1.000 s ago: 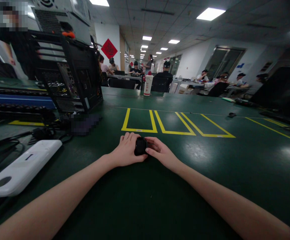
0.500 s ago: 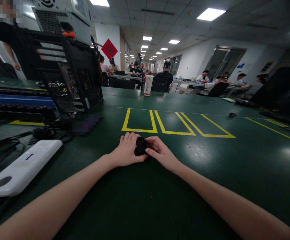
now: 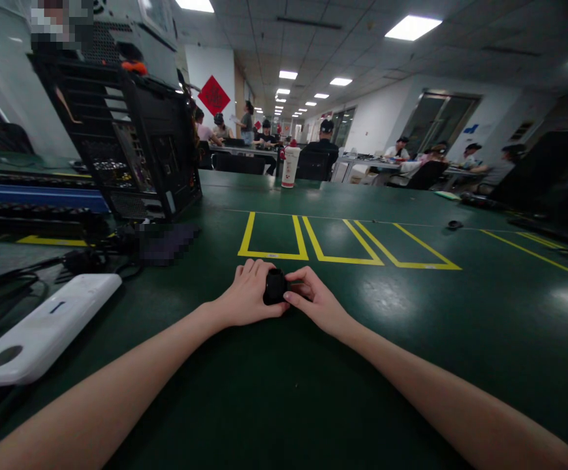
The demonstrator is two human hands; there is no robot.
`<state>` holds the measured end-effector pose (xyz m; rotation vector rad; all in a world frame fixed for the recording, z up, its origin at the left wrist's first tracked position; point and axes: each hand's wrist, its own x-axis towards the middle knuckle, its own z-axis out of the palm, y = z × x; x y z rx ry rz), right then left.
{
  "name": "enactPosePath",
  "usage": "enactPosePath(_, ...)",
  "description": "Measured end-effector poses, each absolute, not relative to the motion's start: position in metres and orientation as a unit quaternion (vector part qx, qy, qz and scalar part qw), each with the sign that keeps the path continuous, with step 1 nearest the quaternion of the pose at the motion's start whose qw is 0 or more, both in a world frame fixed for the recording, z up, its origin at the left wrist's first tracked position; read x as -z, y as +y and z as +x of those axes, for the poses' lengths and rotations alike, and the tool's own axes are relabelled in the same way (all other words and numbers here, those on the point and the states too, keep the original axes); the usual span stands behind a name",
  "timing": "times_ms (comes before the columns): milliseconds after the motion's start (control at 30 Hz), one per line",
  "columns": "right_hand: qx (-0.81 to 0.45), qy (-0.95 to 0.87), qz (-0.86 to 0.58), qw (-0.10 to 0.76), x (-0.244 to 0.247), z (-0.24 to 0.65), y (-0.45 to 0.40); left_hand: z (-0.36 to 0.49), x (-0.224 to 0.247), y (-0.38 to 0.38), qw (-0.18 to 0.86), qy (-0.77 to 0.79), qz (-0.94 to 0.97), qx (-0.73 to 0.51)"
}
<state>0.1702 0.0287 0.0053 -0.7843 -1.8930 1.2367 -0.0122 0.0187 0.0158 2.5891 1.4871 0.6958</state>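
A small black object [image 3: 275, 286] with a rounded, squarish face stands between my hands on the green table [image 3: 303, 405]; it resembles a smartwatch, but its kind is unclear. My left hand [image 3: 249, 292] is wrapped round its left side, thumb along the near edge and fingers at the far side. From the right, my right hand [image 3: 316, 301] pinches at the object's edge with thumb and forefinger. The other right fingers are curled behind. Whatever lies between those fingertips is hidden.
Yellow tape outlines [image 3: 347, 261] mark the table beyond my hands. A white handheld device [image 3: 51, 326] and black cables [image 3: 4, 281] lie to the left, before an open computer case [image 3: 137, 143]. A white cup [image 3: 290, 168] stands farther back. People sit at distant tables.
My hands and the black object stay almost still; the right thumb has shifted very slightly left. In the background, a standing person has moved left, and the person behind the case has moved right.
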Motion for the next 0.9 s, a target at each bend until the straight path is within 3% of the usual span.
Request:
enactPosePath(467, -0.489, -0.73, -0.307, 0.365, -0.005, 0.17, 0.0262, -0.0136, -0.013, 0.0198, 0.032, 0.482, 0.845, -0.232)
enactPosePath(700, -0.43, -0.763, -0.323, 0.358, -0.005, 0.1709, 0.0276, -0.0133, -0.0148, 0.0189, 0.043, 0.481, 0.846, -0.225)
enactPosePath(900, -0.465, -0.753, -0.298, 0.356, -0.0052, 0.1706, 0.0264, -0.0145, -0.014, 0.0202, 0.043, 0.478, 0.848, -0.224)
